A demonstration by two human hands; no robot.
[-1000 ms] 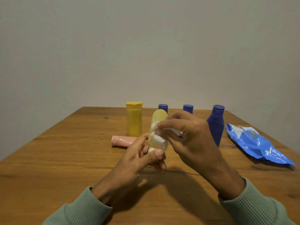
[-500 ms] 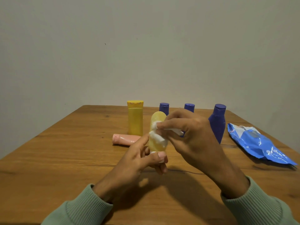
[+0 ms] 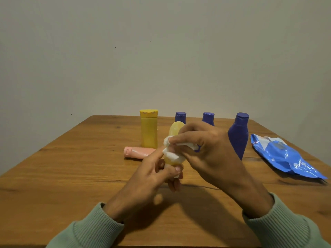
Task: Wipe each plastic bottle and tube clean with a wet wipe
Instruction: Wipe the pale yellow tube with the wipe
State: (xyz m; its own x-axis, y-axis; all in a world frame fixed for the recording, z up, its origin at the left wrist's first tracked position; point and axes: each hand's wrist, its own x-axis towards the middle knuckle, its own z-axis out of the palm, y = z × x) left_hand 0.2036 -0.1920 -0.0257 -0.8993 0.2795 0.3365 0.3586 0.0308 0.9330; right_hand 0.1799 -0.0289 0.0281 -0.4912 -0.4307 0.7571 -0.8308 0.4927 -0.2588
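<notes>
Right of the yellow bottle (image 3: 149, 130), my left hand (image 3: 152, 176) is gripping the pale tube (image 3: 176, 128) by its base; my right hand (image 3: 213, 153) is pinching the wet wipe (image 3: 172, 155) against it.

Before you stands a brown wooden table (image 3: 71, 176), its grain running from side to side. Behind its far edge rises a plain pale wall (image 3: 161, 51) with a few small dark specks. On your right, a crumpled blue plastic packet (image 3: 283, 156) lies flat on the table, near its right edge.
</notes>
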